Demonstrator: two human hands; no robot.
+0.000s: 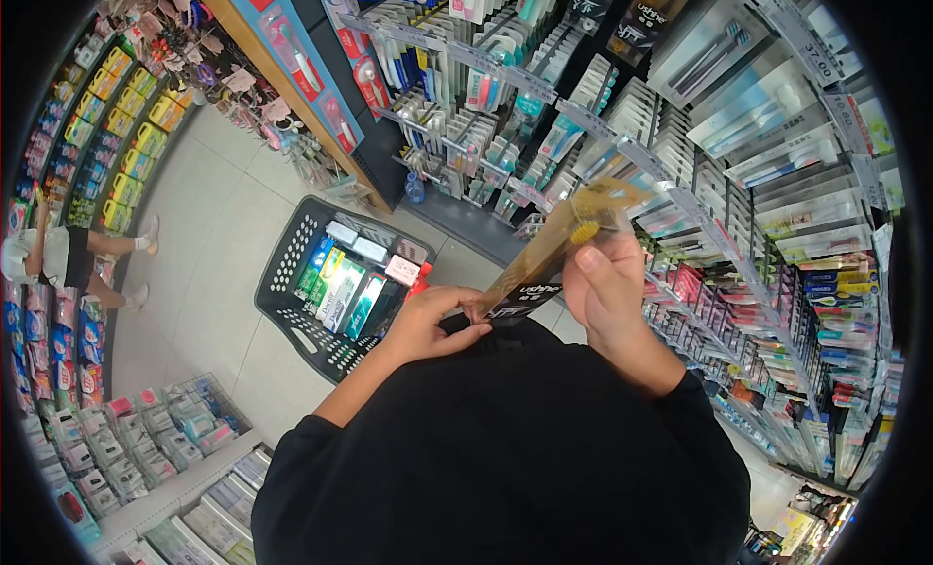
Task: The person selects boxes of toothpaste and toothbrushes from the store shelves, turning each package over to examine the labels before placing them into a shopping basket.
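Both hands hold a black and gold toothbrush pack (540, 273) in front of my chest, tilted, with yellow bristles showing through its clear upper part. My left hand (432, 324) pinches the lower left end between thumb and fingers. My right hand (610, 281) grips the right side near the top, its thumb on the front. Similar dark packs (649, 21) hang on the rack beyond. Below and left of my left hand, a dark shopping basket (282, 242) on the floor holds several boxes, among them a green and white box (365, 306).
Shelves of hanging toothbrush packs (607, 133), edged with price strips (671, 191), rise ahead and to the right. A low display of small packages (146, 434) stands at the lower left. Another person (73, 254) is at the far left shelves, across the tiled floor (194, 273).
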